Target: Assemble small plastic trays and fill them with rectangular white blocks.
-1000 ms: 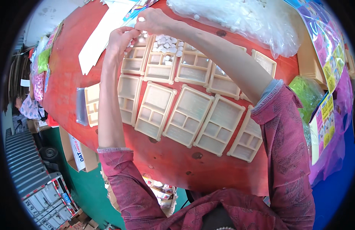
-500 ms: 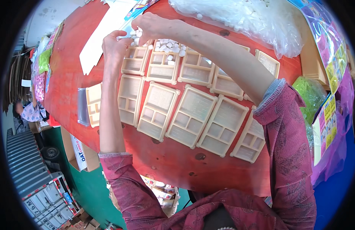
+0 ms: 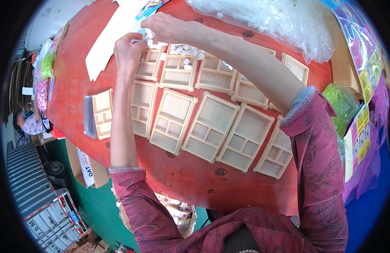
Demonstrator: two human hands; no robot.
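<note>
Both hands are working at the far edge of a red table (image 3: 119,76), at about 12 o'clock in the view. The left hand (image 3: 128,49) is curling its fingers over the far-left cream compartment tray (image 3: 149,64); whether it grips anything cannot be told. The right hand (image 3: 164,26) is pinching small white pieces (image 3: 150,34) just above that tray. More white pieces (image 3: 187,51) are lying in the neighbouring tray (image 3: 178,71) at 1 o'clock of the left hand. The step in hand appears to be dropping pieces into tray compartments; the next move likely calls for a careful release over one cell. Toward 6 o'clock, a row of unfilled trays (image 3: 212,126) is waiting. A clear bag of white pieces (image 3: 279,21) is sitting at 2 o'clock, and the right forearm is crossing over several trays.
</note>
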